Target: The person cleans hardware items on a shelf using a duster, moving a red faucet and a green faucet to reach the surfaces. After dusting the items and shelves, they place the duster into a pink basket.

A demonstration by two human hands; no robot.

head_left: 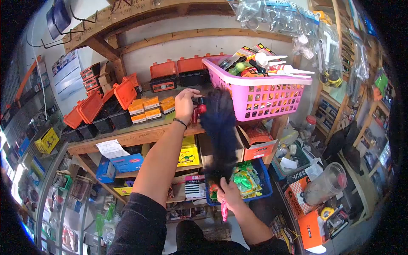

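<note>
My left hand is raised over the wooden shelf, its fingers around the top of a red object with a black cap. Lower down, my right hand grips the pink handle of a dark feather duster. The duster's fluffy head is blurred and stands upright beside the red object. Just right of it, a pink basket full of packaged goods sits on the shelf. Behind my left hand are black bins with orange lids.
Small orange boxes stand on the shelf at the left. Below are a yellow box, a blue basket of green packets and blue boxes. Plastic-wrapped goods hang above. A clear container lies at the right.
</note>
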